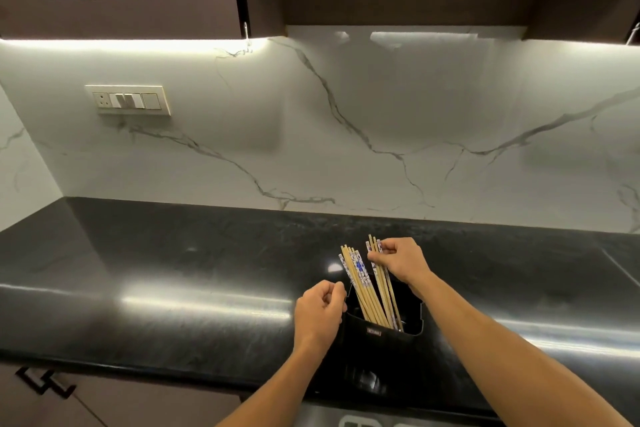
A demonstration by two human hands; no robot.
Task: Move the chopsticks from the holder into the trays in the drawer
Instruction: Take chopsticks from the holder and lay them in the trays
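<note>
A black holder (381,336) stands on the black countertop near its front edge. Several wooden chopsticks (360,284) with blue-and-white patterned tops lean out of it toward the back left. My right hand (403,262) is closed on the upper ends of a few chopsticks at the right side of the bunch. My left hand (320,310) rests against the holder's left rim with its fingers curled; whether it grips the rim is unclear. No drawer tray is in sight.
The glossy black countertop (173,270) runs left and right under a white marble backsplash. A switch plate (128,100) sits on the wall at left. Dark upper cabinets hang above. A drawer handle (45,383) shows at the lower left.
</note>
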